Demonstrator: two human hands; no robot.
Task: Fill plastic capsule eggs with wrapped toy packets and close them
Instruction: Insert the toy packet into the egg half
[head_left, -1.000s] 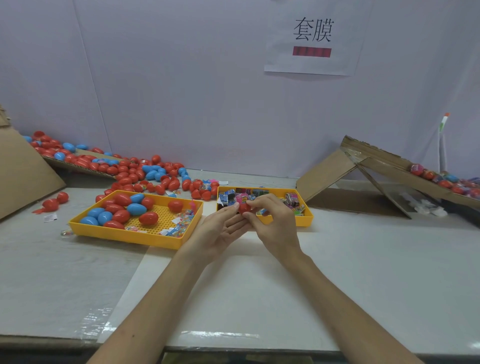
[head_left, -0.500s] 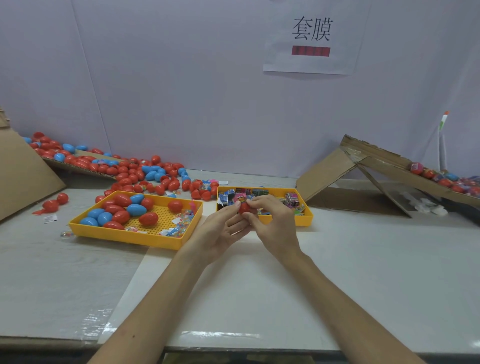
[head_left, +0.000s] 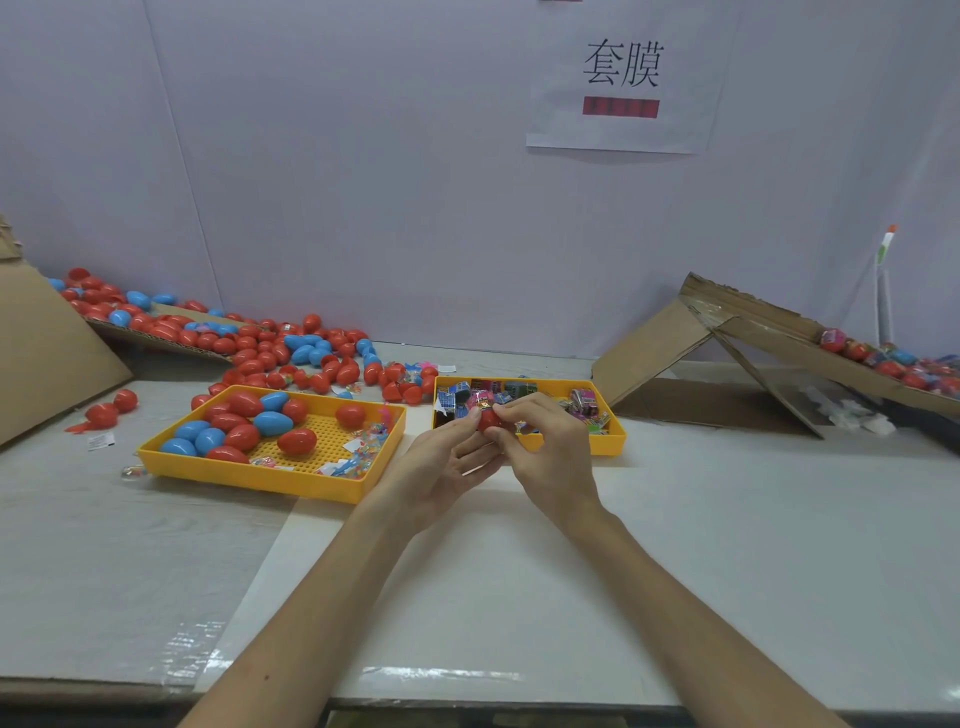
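Both hands meet over the table's middle around one red capsule egg (head_left: 487, 419). My left hand (head_left: 447, 462) cradles it from below, fingertips pinching its left side. My right hand (head_left: 550, 452) curls over it from the right, thumb and fingers pressed on its top. Most of the egg is hidden by the fingers. Just behind the hands is a yellow tray (head_left: 613, 447) of wrapped toy packets (head_left: 582, 402). To the left, a larger yellow tray (head_left: 270, 475) holds red and blue eggs (head_left: 270, 422) and small loose toys.
A big heap of red and blue eggs (head_left: 291, 348) spreads along the back left beside a cardboard sheet (head_left: 47, 353). At the right, a cardboard ramp (head_left: 769, 332) carries wrapped eggs (head_left: 883, 364). A paper sign (head_left: 621, 78) hangs on the wall.
Both hands stay together on the red egg, with only slight finger shifts. Nothing else has moved.
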